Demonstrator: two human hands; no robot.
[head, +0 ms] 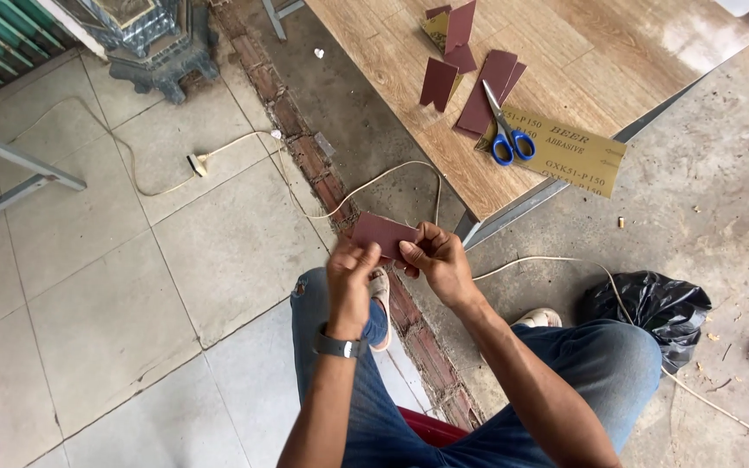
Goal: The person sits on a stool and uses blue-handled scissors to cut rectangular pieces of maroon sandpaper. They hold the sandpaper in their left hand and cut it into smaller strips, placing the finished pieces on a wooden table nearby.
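While the person sat with knees apart in blue jeans (600,364), both hands met in front of them, low over the floor, and pinched one small reddish-brown piece of sandpaper (381,234). The left hand (351,279), with a dark wristband (340,347) behind it, gripped the piece's near lower edge between thumb and fingertips. The right hand (438,260) clamped the right-hand end, thumb on top. The piece lay up and away from the fingers, its long axis running left to right between the hands and tilted a little down to the right. Both hands were equally close, each touching it. Farther off, on the wooden table (565,43), lay more cut pieces (439,82), blue-handled scissors (506,130) and a full tan sheet (578,156), well apart from either hand.
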